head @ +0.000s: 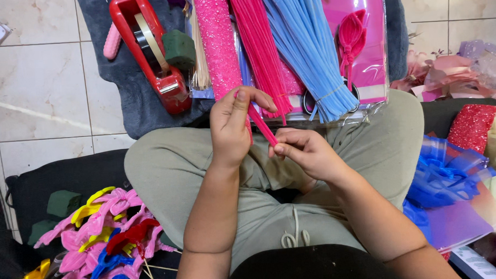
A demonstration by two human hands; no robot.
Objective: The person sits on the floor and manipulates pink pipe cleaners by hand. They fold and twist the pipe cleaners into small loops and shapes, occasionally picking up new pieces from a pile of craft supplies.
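My left hand [233, 123] and my right hand [303, 149] both pinch one hot-pink pipe cleaner [263, 126] above my lap. The left fingers grip its upper end, the right fingers its lower end, and it runs slanted between them. Just beyond my hands lie a bundle of hot-pink pipe cleaners [258, 40], a bundle of light-blue ones [311, 49] and a pink glittery roll [217, 41].
A red tape dispenser [151, 49] and a green foam block [179, 48] lie on a grey cloth at the far left. Finished pipe-cleaner flowers [103, 238] on sticks are piled at the lower left. Blue ribbon [444, 174] and a red glitter sheet [470, 127] sit at my right.
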